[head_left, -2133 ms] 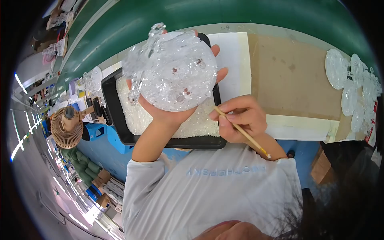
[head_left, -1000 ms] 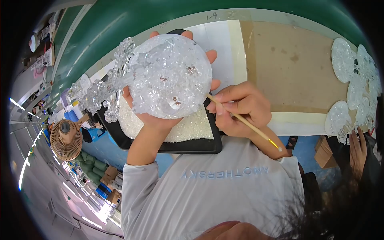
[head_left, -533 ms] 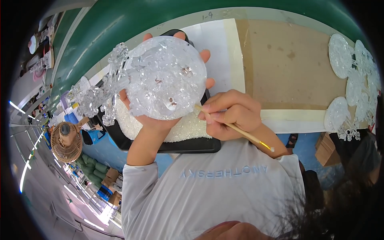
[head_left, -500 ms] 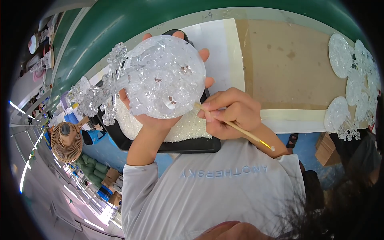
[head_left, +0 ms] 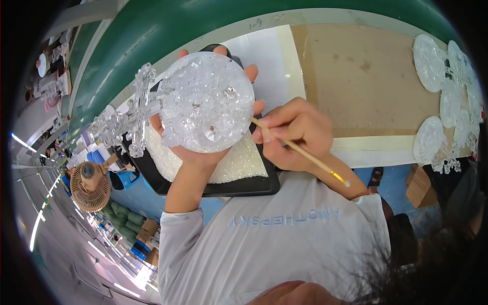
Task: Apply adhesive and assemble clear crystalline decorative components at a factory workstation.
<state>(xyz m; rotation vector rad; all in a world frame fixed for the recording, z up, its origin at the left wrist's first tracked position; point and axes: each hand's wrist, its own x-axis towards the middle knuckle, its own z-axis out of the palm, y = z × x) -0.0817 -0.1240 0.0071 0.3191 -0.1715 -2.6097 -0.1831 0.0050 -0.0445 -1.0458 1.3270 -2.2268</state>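
Observation:
My left hand (head_left: 197,156) is closed around a clear ornament from below, its fingertips showing past the far and right rim. The ornament has a round disc (head_left: 206,101) covered in clear, glassy chips, facing up. A clear cross-like piece (head_left: 140,109) juts from its left side. In my right hand (head_left: 297,134) a thin wooden paintbrush (head_left: 311,160) is pinched between thumb and fingers. Its bare handle end points at the disc's right rim, very close to it; whether they touch I cannot tell. The pale bristles point away, toward my right forearm.
Beneath the ornament lies a black tray (head_left: 231,189) of clear granules (head_left: 245,166). Brown board (head_left: 366,81) and white paper (head_left: 262,56) cover the table to the right. Several similar clear ornaments (head_left: 429,63) stand at the far right. A brown fan (head_left: 90,185) is at left.
The view has shifted slightly. The disc has tilted a little in my left hand, and the brush's handle end now sits higher along its right rim. Both grips stay the same.

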